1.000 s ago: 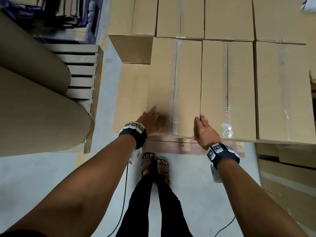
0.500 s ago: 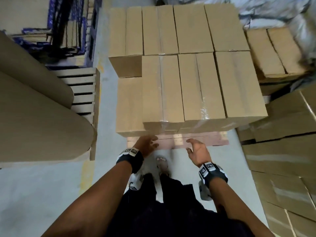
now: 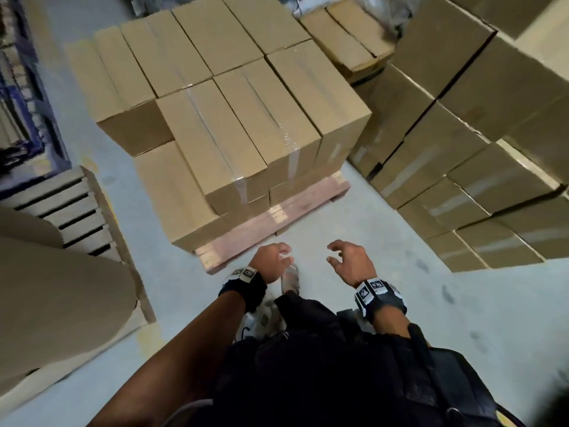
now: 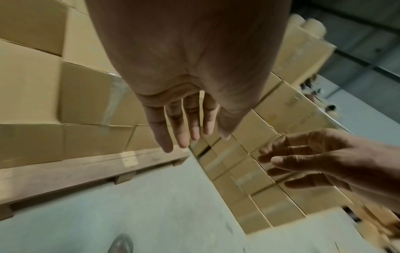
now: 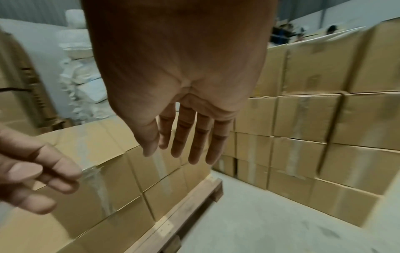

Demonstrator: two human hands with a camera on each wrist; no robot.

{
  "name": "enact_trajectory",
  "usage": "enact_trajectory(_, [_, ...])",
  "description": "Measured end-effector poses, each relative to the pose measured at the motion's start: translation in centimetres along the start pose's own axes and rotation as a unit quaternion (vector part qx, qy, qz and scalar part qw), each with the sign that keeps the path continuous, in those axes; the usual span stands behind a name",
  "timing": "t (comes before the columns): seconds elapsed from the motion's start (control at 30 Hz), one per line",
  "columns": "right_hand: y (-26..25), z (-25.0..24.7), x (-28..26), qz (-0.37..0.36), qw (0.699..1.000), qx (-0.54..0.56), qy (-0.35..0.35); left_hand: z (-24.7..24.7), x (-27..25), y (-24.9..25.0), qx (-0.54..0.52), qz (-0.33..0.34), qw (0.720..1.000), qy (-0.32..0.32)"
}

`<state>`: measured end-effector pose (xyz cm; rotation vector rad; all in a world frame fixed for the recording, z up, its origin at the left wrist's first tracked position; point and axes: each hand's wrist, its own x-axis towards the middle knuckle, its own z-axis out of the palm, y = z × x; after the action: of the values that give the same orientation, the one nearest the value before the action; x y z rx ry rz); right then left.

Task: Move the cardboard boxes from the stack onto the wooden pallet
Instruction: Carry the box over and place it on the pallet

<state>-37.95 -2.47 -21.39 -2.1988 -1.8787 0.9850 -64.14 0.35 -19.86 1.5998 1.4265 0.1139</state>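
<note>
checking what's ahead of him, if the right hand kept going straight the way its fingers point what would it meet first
Probably the end faces of the boxes on the pallet: in the right wrist view the right hand points its open fingers at them across open air. Depth is unclear, and the stack lies close to that line.

I see plain brown cardboard boxes [image 3: 234, 140], sealed along their top seams with clear tape, packed edge to edge in two layers on the wooden pallet [image 3: 274, 220] in the upper middle of the head view. The upper layer stops short at the near left corner, where a lower box [image 3: 172, 192] shows its bare top. The pallet's reddish front beam juts out below them. The stack [image 3: 468, 155] fills the right side of the frame, stepped in several tiers.
</note>
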Motion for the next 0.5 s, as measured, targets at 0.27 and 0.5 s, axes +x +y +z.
enact_trajectory(0.27, [10.1, -0.4, -12.5, 0.132, 0.985, 0.074, 0.079, 8.1, -1.0, 6.6, 0.075, 0.097, 0.986, -0.115])
enact_trajectory(0.5, [17.3, 0.5, -21.1, 0.197, 0.964, 0.130, 0.122, 15.3, -2.3, 12.3, 0.129, 0.147, 0.968, -0.158])
